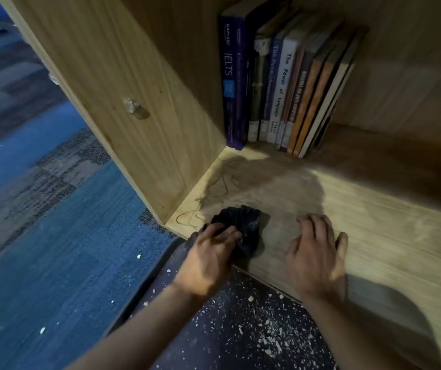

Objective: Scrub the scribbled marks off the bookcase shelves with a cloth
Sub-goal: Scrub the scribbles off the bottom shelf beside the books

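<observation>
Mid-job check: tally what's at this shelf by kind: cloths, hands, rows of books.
Cloth: 1
Hands: 2, the left hand and the right hand
Row of books: 1; the volumes are too tightly packed to count reliably
Total: 4

A blue and grey patterned carpet (53,209) covers the floor to the left, dotted with pale crumbs. Nearer, a dark navy mat (227,329) lies strewn with white flakes and chips. A row of upright books (280,86) stands deep in the corner. The light is dim, with heavy shadows falling rightward.
</observation>
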